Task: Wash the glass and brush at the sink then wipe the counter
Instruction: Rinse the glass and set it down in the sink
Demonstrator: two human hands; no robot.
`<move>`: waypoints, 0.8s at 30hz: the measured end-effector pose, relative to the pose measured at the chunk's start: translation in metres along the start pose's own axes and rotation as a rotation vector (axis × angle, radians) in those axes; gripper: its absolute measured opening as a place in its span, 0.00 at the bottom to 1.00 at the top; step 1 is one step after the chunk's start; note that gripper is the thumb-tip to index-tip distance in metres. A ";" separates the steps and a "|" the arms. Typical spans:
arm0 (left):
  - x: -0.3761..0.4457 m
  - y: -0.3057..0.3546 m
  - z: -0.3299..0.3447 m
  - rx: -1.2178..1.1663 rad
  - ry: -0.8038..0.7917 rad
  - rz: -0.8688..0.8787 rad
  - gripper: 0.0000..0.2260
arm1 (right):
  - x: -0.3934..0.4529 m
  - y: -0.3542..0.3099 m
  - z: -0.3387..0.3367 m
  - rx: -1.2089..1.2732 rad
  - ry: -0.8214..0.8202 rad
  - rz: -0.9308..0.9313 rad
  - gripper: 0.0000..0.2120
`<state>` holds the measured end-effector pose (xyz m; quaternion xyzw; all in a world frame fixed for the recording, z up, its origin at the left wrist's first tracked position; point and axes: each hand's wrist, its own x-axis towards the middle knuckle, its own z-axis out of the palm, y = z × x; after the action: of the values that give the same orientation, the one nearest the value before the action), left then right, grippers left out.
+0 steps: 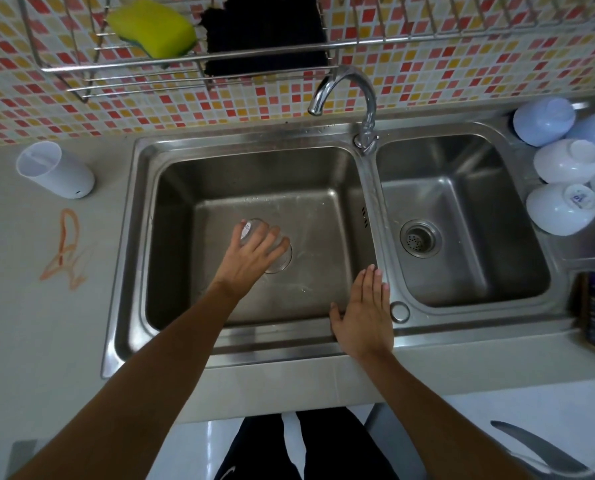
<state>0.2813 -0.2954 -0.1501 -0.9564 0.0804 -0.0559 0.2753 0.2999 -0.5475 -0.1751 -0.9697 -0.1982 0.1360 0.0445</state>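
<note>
Left hand [254, 252] reaching into left basin of sink [133, 237], fingers wrapping glass [251, 227] lying over drain, base pointing toward far-left corner. Right hand [365, 313] resting flat, fingers straight, on front rim near divider. Left hand nearer glass.

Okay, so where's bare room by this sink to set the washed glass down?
Bare counter lies between the white cup and the sink's left rim, behind the orange marks. The right basin holds only its strainer. Crowded: upturned bowls fill the right counter. The left hand holds the glass.
</note>
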 end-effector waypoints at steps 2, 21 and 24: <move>-0.002 0.001 0.002 -0.025 0.032 -0.027 0.31 | 0.000 0.001 0.001 0.006 -0.001 0.004 0.40; -0.026 -0.015 -0.025 -1.209 -0.061 -0.885 0.40 | -0.003 0.005 0.003 0.073 0.032 -0.009 0.37; -0.039 -0.026 -0.035 -1.294 0.067 -0.951 0.39 | -0.004 0.004 -0.001 0.104 0.032 -0.021 0.36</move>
<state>0.2406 -0.2841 -0.1088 -0.8559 -0.3109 -0.1381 -0.3894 0.2984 -0.5529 -0.1739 -0.9660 -0.2001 0.1300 0.0994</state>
